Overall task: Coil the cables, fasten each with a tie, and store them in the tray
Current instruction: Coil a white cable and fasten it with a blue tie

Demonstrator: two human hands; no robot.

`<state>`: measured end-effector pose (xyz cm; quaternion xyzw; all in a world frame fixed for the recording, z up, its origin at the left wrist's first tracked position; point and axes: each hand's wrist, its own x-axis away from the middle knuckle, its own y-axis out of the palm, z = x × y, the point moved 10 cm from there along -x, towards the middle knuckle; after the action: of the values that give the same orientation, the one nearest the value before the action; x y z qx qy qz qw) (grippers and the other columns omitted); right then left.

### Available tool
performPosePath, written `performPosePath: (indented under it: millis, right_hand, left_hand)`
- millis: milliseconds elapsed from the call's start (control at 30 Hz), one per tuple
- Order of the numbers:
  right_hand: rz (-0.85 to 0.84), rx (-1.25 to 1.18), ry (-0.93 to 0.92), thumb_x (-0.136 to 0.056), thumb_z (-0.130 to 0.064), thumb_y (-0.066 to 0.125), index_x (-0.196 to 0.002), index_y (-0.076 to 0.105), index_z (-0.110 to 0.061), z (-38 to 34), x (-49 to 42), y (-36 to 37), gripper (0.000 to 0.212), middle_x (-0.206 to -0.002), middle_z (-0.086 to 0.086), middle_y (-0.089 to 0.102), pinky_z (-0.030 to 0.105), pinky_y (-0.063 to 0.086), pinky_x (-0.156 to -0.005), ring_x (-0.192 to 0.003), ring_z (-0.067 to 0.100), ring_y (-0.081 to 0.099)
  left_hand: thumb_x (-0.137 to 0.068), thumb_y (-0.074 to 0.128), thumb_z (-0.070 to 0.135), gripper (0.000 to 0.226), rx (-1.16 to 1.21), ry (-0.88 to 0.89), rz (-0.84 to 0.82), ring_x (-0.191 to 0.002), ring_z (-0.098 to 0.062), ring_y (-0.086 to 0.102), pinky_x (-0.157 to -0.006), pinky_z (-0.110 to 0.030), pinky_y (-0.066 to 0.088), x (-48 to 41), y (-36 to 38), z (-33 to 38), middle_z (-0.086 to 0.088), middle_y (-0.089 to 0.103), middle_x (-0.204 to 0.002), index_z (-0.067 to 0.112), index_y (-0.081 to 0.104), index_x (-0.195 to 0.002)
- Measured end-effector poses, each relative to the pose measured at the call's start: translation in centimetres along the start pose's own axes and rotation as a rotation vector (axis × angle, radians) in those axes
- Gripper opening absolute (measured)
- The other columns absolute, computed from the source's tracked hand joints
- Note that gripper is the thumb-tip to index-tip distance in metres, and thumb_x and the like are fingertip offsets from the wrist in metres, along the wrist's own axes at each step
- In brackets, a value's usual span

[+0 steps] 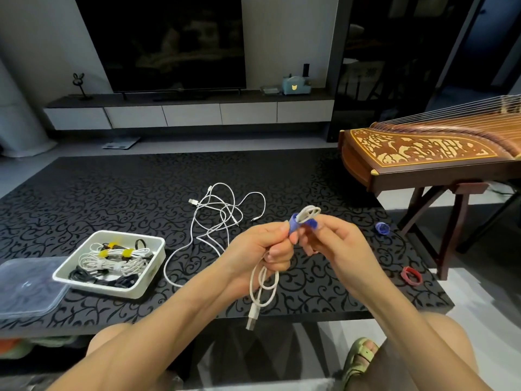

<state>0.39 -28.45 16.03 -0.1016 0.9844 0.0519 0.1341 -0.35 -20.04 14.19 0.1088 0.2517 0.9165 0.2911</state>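
Tabletop (84,193): black with a scroll pattern. Its front edge runs just above my knees, its right edge slants down the right of the frame. The widest bare stretch is behind the tray, centre left.

Zither (423,153) on a wooden stand, upper right, close off the tabletop's far right corner. Inlaid panel is ornament; I can't read any characters in it.

Clear lid (25,289), lower left, tucked under the tray's left corner.

Tray (112,289): white, lower left, near the front edge. It holds white and black bundles, some with yellow ties (112,245).

Loose white cables (225,211): tangled at centre, one loop trailing to just right of the tray.

Left hand (262,246): fingers curled round the coiled cable (308,213), held above the tabletop, centre right. Loops stick out the top; more loops and a USB plug hang below, over the front edge.

Right hand (338,238): thumb and forefinger pinch the free end of the blue tie (293,225) wrapped round the coil.

Red tie (411,275): just beside the right edge.

Spare blue tie (382,228): right, near the zither stand.
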Motion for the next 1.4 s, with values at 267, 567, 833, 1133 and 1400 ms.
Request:
performPosePath:
  millis: [267,567,833,1133,1400]
  right_hand:
    - [0.073,0.103,-0.04,-0.095,-0.008,0.052,-0.083,0.069,-0.011,-0.2,-0.1,0.7,0.021,-0.067,0.001,0.061,0.018,0.041,-0.056,-0.058,0.008,0.05]
    - [0.22,0.463,-0.086,-0.093,-0.015,0.056,-0.067,0.066,-0.018,-1.3,1.2,0.9,0.028,-0.051,-0.003,0.052,0.015,0.032,-0.049,-0.047,0.003,0.043]
    - [0.309,0.28,0.178,-0.096,-0.017,0.051,-0.064,0.064,-0.009,0.2,0.9,0.7,0.035,-0.047,-0.003,0.044,0.021,0.028,-0.042,-0.041,0.007,0.033]
    - [0.04,-0.088,0.353,-0.085,0.008,0.05,-0.085,0.067,0.003,2.2,1.0,2.4,0.018,-0.061,0.003,0.054,0.021,0.034,-0.047,-0.051,0.009,0.044]
    - [0.209,0.094,0.113,-0.094,-0.023,0.056,-0.062,0.063,-0.012,2.0,0.8,1.1,0.034,-0.048,-0.005,0.045,0.02,0.033,-0.046,-0.045,0.008,0.036]
  left_hand:
    - [-0.088,0.044,0.019,0.024,0.117,-0.029,-0.01,-0.036,0.0,0.03,-0.038,-0.012,0.023,0.0,-0.2,0.0,0.007,0.036,-0.044,0.007,0.057,-0.071]
    - [-0.087,0.056,0.022,0.022,-0.408,0.279,0.268,-0.041,-0.003,0.029,-0.043,-0.014,0.026,1.1,-2.4,2.8,0.01,0.037,-0.045,0.013,0.058,-0.067]
    - [-0.089,0.05,0.011,0.028,-1.404,0.715,0.538,-0.048,-0.013,0.04,-0.049,-0.027,0.035,2.9,0.4,5.8,0.001,0.049,-0.052,0.006,0.052,-0.062]
    - [-0.091,0.053,0.003,0.028,-1.576,0.649,0.366,-0.048,-0.013,0.036,-0.051,-0.024,0.028,2.5,0.4,5.9,0.003,0.041,-0.052,0.002,0.048,-0.063]
    - [-0.098,0.049,0.011,0.028,-1.336,0.482,0.232,-0.054,-0.02,0.041,-0.055,-0.032,0.035,1.5,0.2,5.1,-0.01,0.049,-0.058,0.0,0.053,-0.072]
